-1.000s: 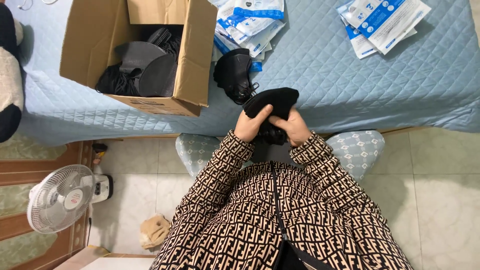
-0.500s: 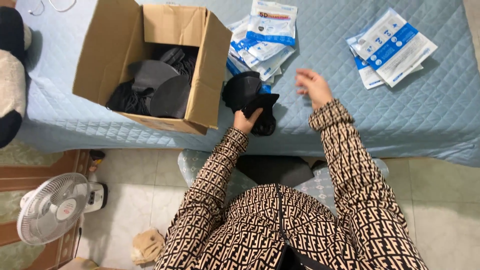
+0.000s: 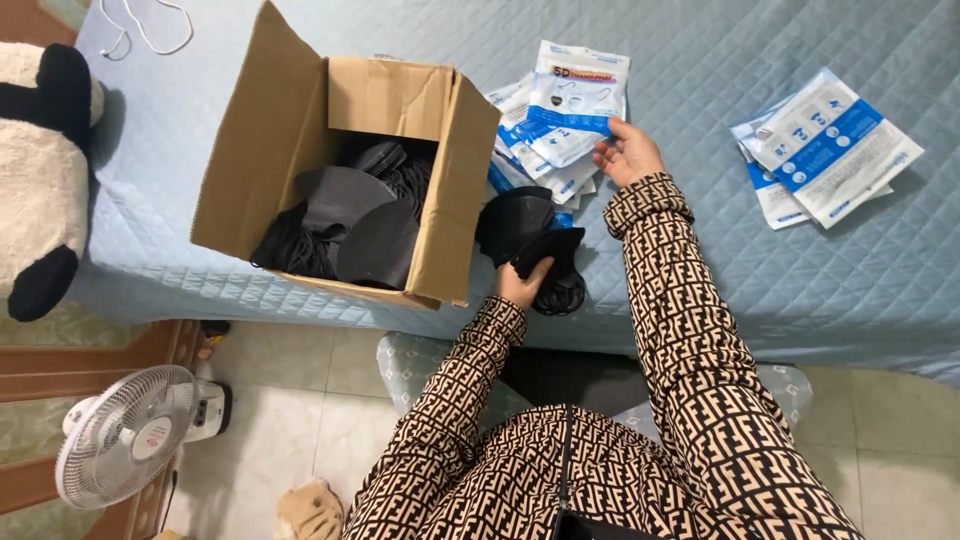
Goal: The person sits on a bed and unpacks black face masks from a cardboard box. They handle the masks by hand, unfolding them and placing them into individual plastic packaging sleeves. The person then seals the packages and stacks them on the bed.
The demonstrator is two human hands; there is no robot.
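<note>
Here, black masks [image 3: 535, 245] in left hand [image 3: 522, 285].

black masks [image 3: 535, 250], gripped, on blue quilt [image 3: 700, 250]

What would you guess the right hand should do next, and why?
Probably close on the top blue-and-white packet. The right hand lies open at that pile's edge, fingers spread and holding nothing, while the left hand already grips a black mask on the blue quilt.
</note>
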